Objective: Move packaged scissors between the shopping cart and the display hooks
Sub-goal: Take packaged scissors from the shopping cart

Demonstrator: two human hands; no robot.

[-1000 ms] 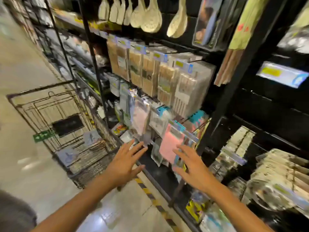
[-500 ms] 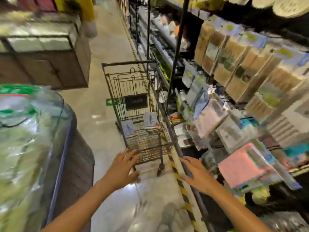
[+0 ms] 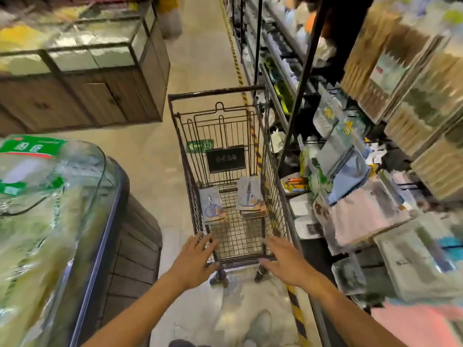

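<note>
Compared with half a second ago, the view has swung further from the display shelves (image 3: 375, 136) toward the aisle, so the shopping cart (image 3: 220, 96) now sits centred ahead and both hands have come up to its near end. One cart stands on the floor beside the shelving, its long side running along the shelf front. Inside it lie two stacks of packaged scissors: the left stack (image 3: 211, 205) against the left wall, the right stack (image 3: 250, 197) against the right wall, each showing one pair on its top card. The left hand (image 3: 194, 259) reaches to the near left corner, its grip open with fingers spread, holding nothing. The right hand (image 3: 285, 261) reaches to the near right corner, equally spread and empty.
</note>
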